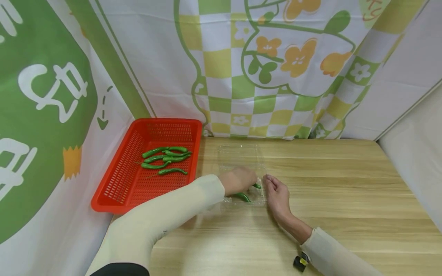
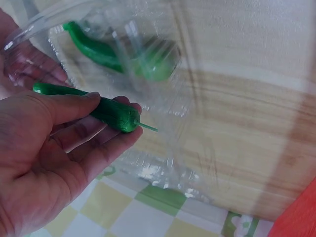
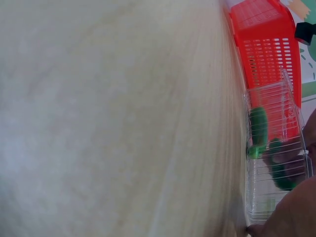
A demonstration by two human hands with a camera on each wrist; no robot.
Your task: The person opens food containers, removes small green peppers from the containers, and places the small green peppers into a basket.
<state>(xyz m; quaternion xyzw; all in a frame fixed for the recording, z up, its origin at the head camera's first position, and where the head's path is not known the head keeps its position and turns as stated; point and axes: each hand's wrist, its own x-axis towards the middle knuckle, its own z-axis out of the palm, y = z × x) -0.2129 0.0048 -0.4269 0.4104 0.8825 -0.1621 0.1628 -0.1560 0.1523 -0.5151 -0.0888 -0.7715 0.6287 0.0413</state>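
Note:
My left hand (image 1: 239, 179) reaches over a clear plastic clamshell box (image 1: 240, 154), whose lid stands open toward the back. Between thumb and fingers it pinches a green chili pepper (image 2: 116, 114), with the thin stem sticking out past the fingertips. A second green chili (image 2: 98, 52) lies inside the box, seen through the plastic. My right hand (image 1: 277, 197) is at the box's right side, its curled fingers and thumb gripping the edge. In the right wrist view, that hand (image 3: 289, 210) is partly cut off beside the box, and both chilies show through the ribbed wall.
To the left stands a red perforated plastic basket (image 1: 146, 191) with several green chilies (image 1: 165, 157) in it. Wood-grain tabletop (image 1: 331, 184) extends right of the box. A patterned cloth (image 1: 241, 96) hangs behind the table. A small black object (image 1: 299, 263) is by the right sleeve.

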